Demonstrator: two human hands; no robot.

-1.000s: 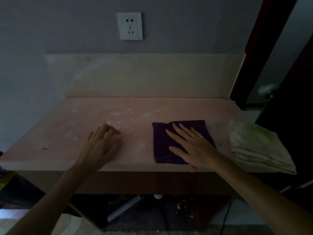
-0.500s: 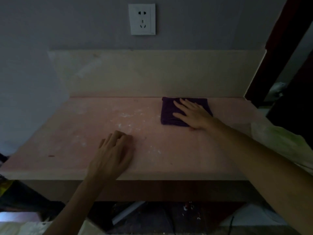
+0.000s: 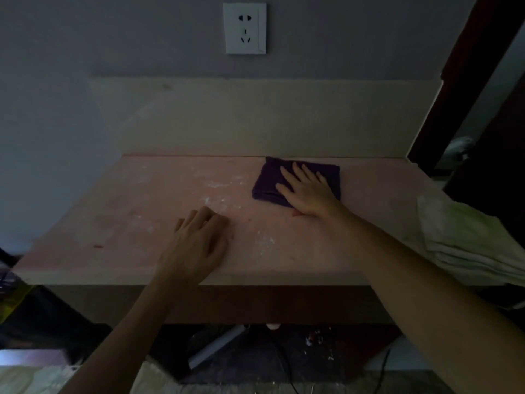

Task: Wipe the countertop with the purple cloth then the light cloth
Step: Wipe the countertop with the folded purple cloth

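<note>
Your right hand [image 3: 308,191] is lying flat, fingers spread, pressing on the folded purple cloth [image 3: 270,182] at the back of the tabletop [image 3: 136,211], just beside the backsplash [image 3: 255,118]. Your left hand [image 3: 199,243] is resting palm-down on the bare surface near the front edge, fingers loosely curled, gripping nothing. The folded light cloth [image 3: 466,240] is sitting at the right edge. White specks [image 3: 221,184] are showing mid-surface.
</note>
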